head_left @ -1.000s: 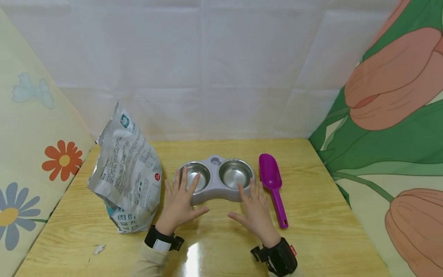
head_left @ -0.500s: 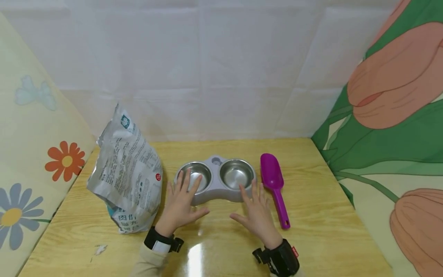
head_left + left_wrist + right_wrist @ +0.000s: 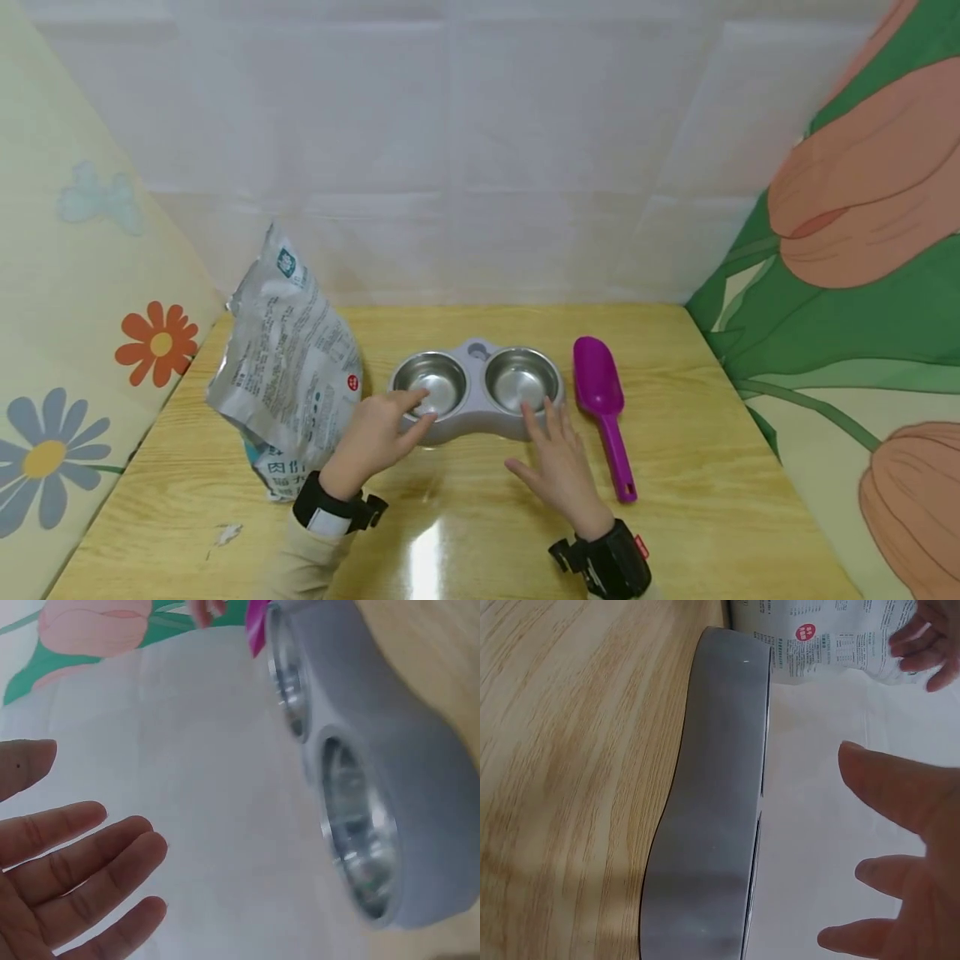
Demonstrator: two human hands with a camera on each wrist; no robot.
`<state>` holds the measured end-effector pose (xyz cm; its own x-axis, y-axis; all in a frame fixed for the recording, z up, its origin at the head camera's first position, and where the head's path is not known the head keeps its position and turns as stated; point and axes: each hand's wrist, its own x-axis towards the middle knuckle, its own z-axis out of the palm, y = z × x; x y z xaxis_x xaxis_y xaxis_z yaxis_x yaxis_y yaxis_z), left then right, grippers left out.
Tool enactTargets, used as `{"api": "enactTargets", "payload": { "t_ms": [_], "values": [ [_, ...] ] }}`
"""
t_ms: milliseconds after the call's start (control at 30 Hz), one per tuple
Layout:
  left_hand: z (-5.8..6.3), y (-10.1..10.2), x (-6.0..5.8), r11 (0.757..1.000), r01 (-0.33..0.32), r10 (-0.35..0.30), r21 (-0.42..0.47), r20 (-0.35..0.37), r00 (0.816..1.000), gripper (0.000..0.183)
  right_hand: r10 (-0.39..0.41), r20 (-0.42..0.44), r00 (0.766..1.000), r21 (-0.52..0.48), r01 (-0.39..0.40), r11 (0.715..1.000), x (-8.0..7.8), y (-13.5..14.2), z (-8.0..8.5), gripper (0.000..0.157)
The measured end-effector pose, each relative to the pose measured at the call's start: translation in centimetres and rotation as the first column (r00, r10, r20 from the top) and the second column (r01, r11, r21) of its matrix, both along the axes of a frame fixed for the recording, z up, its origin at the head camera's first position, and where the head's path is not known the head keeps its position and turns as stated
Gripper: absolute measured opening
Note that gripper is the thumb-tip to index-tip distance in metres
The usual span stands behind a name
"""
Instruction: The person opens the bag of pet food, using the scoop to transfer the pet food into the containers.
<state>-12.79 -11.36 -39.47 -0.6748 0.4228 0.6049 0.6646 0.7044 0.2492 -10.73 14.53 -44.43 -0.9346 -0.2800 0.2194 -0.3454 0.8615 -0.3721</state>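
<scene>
A grey double pet bowl stand (image 3: 476,414) with two round steel bowls sits on the table. My left hand (image 3: 371,437) hovers by the left steel bowl (image 3: 442,371), its thumb and index finger overlapping the rim in the head view. In the left wrist view the fingers of that left hand (image 3: 82,881) are relaxed and hold nothing. My right hand (image 3: 561,471) is spread in front of the right steel bowl (image 3: 520,377), also holding nothing. Beside the left hand stands a silver pet food bag (image 3: 296,358) with its top leaning over. A purple scoop (image 3: 598,379) lies right of the stand.
The wooden table (image 3: 712,500) meets a white cloth backdrop (image 3: 450,167) at its far edge. Flowered panels flank it, a tulip one (image 3: 825,333) on the right. A small pale worn patch (image 3: 228,534) marks the front left of the tabletop.
My left hand has turned and drawn back from over the left bowl, toward the bag, its fingers less spread. The right hand stays nearly the same; the head view has shifted slightly.
</scene>
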Motion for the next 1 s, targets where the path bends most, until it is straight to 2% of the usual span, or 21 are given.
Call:
{"api": "enactTargets", "payload": {
  "t_ms": [133,300,567,700,833,1000],
  "values": [
    [2.0,-0.7,-0.2,0.999,0.024,-0.020,0.044,-0.084,0.996,0.030,0.026,-0.009,1.000,-0.010,-0.026,1.000,0.0,0.0,-0.1,0.077],
    [4.8,-1.3,0.2,0.999,0.011,-0.003,0.047,-0.168,0.986,0.054,0.050,0.009,0.999,-0.020,-0.049,0.999,0.0,-0.2,-0.3,0.074],
    [9.4,-2.7,1.4,0.999,-0.028,0.034,0.031,-0.229,0.973,0.057,0.067,0.013,0.998,-0.022,-0.067,0.998,-0.1,-0.6,-0.2,0.074],
    [10.8,-3.5,2.0,0.998,-0.048,0.056,0.039,-0.218,0.974,0.057,0.069,0.003,0.998,-0.012,-0.069,0.998,-0.3,-0.7,0.0,0.075],
    [11.9,-4.9,2.8,0.994,-0.086,0.100,0.073,-0.213,0.972,0.058,0.062,0.040,0.997,-0.005,-0.062,0.998,-0.4,-0.8,0.1,0.075],
    [13.1,-7.5,3.3,0.982,-0.142,0.169,0.124,-0.243,0.955,0.059,0.064,0.089,0.994,0.005,-0.065,0.998,-0.5,-0.8,0.2,0.074]
  ]
}}
